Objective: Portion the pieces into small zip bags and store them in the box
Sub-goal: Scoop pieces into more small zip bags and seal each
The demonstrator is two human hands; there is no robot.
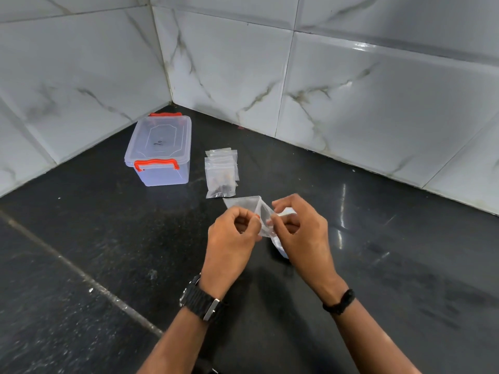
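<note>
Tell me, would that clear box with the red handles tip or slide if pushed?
The box looks low and wide, so it would probably slide rather than tip. It seems nearly empty through its clear walls, so likely light. The glossy dark counter may let it skid easily.

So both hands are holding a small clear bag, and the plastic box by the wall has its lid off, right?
Not quite. The head view shows the box with its lid on, red handles latched. The left hand and right hand do pinch the small clear bag.

Black speckled countertop (81, 238) (one pale seam running diagonally) beneath white marble-veined wall tiles (351, 90)
</note>
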